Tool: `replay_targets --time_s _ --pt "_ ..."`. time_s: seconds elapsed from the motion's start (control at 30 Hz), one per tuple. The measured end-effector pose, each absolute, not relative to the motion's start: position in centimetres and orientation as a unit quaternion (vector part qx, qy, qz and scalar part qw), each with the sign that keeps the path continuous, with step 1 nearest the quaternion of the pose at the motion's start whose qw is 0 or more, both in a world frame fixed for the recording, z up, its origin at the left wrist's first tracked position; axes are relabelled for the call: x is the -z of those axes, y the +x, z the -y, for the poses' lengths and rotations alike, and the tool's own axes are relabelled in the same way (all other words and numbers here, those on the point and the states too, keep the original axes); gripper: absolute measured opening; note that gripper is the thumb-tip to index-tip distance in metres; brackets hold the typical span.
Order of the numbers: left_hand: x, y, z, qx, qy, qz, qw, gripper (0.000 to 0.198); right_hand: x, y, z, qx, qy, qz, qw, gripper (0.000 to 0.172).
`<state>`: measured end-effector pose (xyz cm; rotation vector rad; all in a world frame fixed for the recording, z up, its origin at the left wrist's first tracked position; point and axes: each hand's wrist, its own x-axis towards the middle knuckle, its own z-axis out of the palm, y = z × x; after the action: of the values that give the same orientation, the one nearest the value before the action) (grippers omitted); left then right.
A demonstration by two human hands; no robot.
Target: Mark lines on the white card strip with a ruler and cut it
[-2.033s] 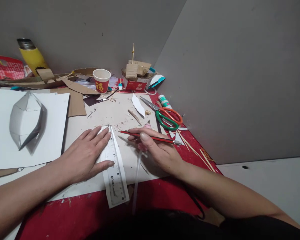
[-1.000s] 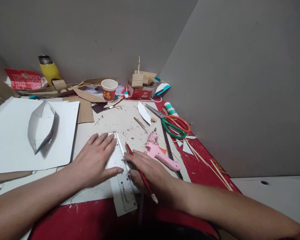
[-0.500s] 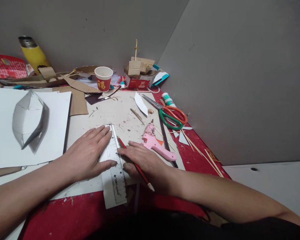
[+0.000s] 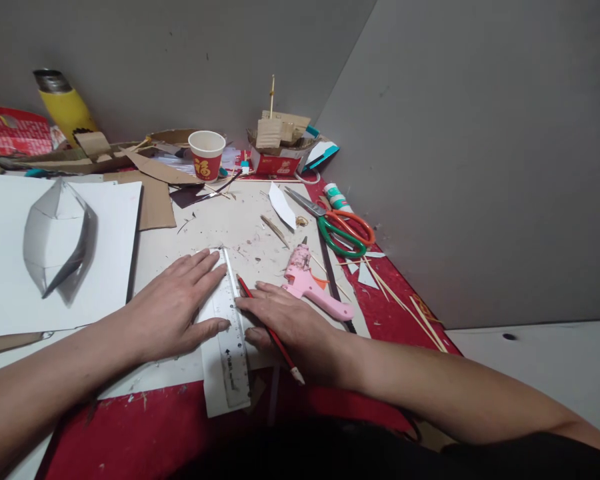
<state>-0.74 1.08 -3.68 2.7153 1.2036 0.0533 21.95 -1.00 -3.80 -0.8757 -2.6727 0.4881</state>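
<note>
My left hand (image 4: 177,310) lies flat with its fingers stretched out, pressing on a clear ruler (image 4: 233,357). Under the ruler is a strip of white paper (image 4: 214,393), its near end reaching past the front edge of the work board. A red pencil (image 4: 279,347) is held in my right hand (image 4: 300,327), its white-tipped end toward me and its other end close to the ruler's right edge. The right fingertips rest beside that edge; whether they touch it I cannot tell. Just beyond my right hand lies a pink glue gun (image 4: 307,287).
Scissors (image 4: 343,230) with orange and green handles lie at the right near thin sticks (image 4: 405,303). A folded clear boat shape (image 4: 57,237) sits on white sheets at the left. Behind stand a paper cup (image 4: 207,157), a cardboard boat (image 4: 280,150) and a yellow bottle (image 4: 70,110).
The ruler's near end has shifted slightly left, and so has my left thumb. The pencil's near end has also moved a little left. Both hands otherwise stay in place.
</note>
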Motion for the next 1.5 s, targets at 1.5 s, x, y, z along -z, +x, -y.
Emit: replay_targets --time_s 1.5 --pt "4.2 -1.2 -1.1 -0.017 0.913 -0.402 0.073 0.093 3.2 22.8 0.8 -0.192 -0.271 0.917 0.218 0.032"
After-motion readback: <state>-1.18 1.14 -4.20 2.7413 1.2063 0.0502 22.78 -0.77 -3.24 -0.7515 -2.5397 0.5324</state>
